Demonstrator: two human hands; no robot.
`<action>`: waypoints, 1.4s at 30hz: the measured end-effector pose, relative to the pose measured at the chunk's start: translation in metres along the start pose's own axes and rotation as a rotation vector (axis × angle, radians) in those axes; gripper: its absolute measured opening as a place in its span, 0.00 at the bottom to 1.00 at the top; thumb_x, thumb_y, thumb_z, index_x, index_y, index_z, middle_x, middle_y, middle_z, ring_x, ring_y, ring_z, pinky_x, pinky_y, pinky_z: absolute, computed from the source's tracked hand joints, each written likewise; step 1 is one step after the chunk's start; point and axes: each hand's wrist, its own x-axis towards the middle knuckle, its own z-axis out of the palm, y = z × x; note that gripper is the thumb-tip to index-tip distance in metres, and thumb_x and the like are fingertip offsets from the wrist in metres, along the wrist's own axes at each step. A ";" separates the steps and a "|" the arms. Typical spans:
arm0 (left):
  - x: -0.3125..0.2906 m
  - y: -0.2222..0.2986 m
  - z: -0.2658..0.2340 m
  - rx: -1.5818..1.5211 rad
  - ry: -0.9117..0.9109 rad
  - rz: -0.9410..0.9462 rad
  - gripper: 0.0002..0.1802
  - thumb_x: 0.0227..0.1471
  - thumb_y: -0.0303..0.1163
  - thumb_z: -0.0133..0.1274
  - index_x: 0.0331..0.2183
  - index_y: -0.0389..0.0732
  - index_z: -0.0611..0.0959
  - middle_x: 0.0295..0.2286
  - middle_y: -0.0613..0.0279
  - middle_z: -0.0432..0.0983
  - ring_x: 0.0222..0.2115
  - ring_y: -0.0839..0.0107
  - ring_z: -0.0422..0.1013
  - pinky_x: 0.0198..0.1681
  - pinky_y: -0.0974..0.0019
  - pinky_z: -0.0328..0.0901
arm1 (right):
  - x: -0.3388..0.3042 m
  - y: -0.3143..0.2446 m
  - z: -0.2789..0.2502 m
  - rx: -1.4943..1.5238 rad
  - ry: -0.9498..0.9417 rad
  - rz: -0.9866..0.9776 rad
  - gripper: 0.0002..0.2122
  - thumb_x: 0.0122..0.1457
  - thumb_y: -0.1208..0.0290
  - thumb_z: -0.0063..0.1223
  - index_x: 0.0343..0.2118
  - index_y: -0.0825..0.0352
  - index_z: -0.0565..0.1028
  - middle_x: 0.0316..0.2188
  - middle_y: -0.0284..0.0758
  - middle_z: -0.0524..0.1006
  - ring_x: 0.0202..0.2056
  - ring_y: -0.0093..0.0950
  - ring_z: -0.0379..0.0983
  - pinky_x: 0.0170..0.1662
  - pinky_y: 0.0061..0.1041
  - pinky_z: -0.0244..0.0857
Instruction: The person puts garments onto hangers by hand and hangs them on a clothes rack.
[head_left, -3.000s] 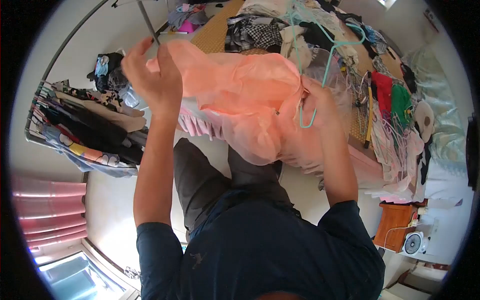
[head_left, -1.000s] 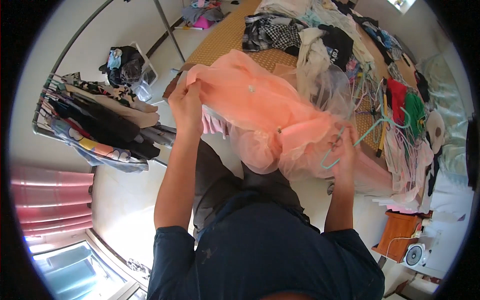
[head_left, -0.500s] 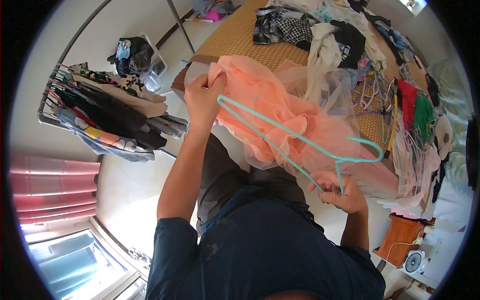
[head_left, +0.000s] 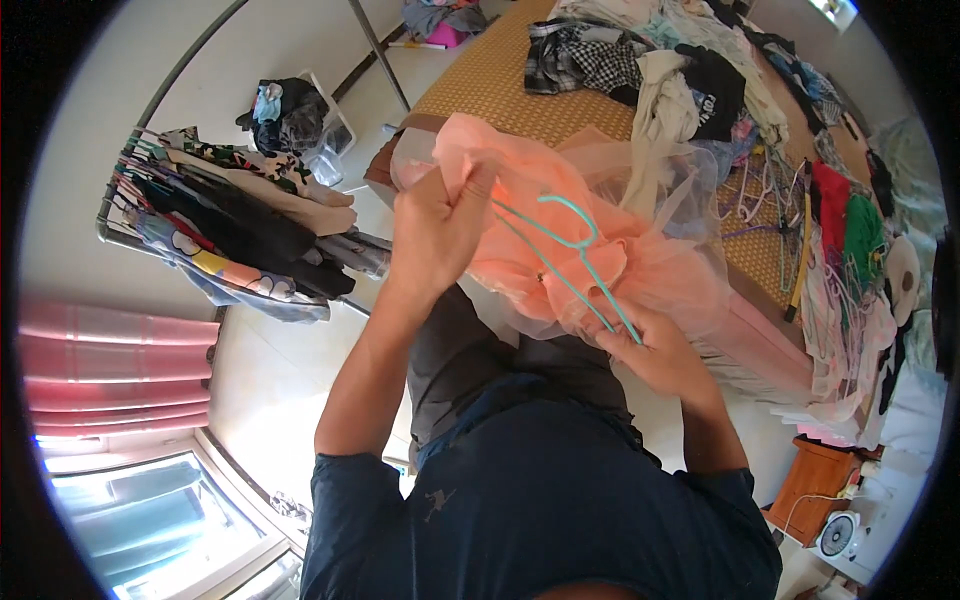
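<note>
A sheer peach dress point(head_left: 655, 270) hangs in front of me, its long tulle skirt trailing to the right over the bed's edge. My left hand point(head_left: 437, 228) pinches the top of the dress between thumb and fingers. With my right hand point(head_left: 655, 350) I grip one end of a mint-green clothes hanger point(head_left: 607, 291). Its hook lies over the front of the dress. The hanger's other end reaches the dress's upper part, beside my left hand, where fabric and fingers hide its tip.
A rack point(head_left: 112, 232) full of hung clothes stands at the left. On the bed's woven mat point(head_left: 480, 75) lie piled garments and several loose hangers point(head_left: 750, 195). A small white fan point(head_left: 838, 535) sits at the lower right, and a pink curtain point(head_left: 120, 370) hangs at the left.
My right hand has moved up and slightly left, bringing the hanger closer to the dress. The hanger's far end now goes behind my left hand's fabric, and its hook has shifted left.
</note>
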 end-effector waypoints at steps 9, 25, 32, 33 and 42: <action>0.004 0.021 -0.023 0.573 -0.173 0.916 0.09 0.47 0.21 0.60 0.35 0.35 0.84 0.32 0.49 0.74 0.39 0.46 0.71 0.37 0.50 0.69 | 0.027 -0.009 -0.002 0.172 -0.147 -0.052 0.23 0.69 0.55 0.57 0.62 0.59 0.76 0.30 0.24 0.78 0.27 0.16 0.68 0.32 0.19 0.65; 0.018 0.035 -0.053 0.221 -0.206 0.540 0.10 0.56 0.14 0.61 0.41 0.32 0.86 0.30 0.64 0.78 0.32 0.77 0.71 0.39 0.73 0.67 | 0.093 0.068 -0.007 0.568 0.116 -0.047 0.26 0.65 0.56 0.61 0.60 0.68 0.73 0.50 0.35 0.78 0.48 0.25 0.74 0.50 0.26 0.68; 0.018 0.085 -0.072 0.312 -0.087 0.675 0.20 0.53 0.07 0.53 0.47 0.28 0.84 0.40 0.53 0.81 0.38 0.70 0.78 0.46 0.69 0.74 | 0.130 0.034 0.028 0.015 0.195 -0.400 0.27 0.57 0.57 0.68 0.54 0.71 0.77 0.45 0.37 0.80 0.47 0.32 0.76 0.55 0.32 0.69; 0.020 0.090 -0.076 0.318 -0.075 0.682 0.20 0.53 0.07 0.53 0.47 0.28 0.84 0.40 0.53 0.81 0.38 0.70 0.78 0.46 0.69 0.74 | 0.140 0.026 0.028 0.002 0.183 -0.327 0.27 0.57 0.57 0.68 0.54 0.71 0.77 0.45 0.37 0.80 0.47 0.32 0.76 0.55 0.32 0.69; 0.033 0.108 -0.137 0.530 0.215 0.846 0.18 0.54 0.09 0.55 0.45 0.30 0.86 0.39 0.54 0.82 0.37 0.69 0.78 0.43 0.70 0.74 | 0.193 -0.057 -0.046 0.076 0.261 -0.389 0.13 0.61 0.64 0.60 0.42 0.69 0.78 0.30 0.32 0.78 0.33 0.20 0.73 0.38 0.23 0.69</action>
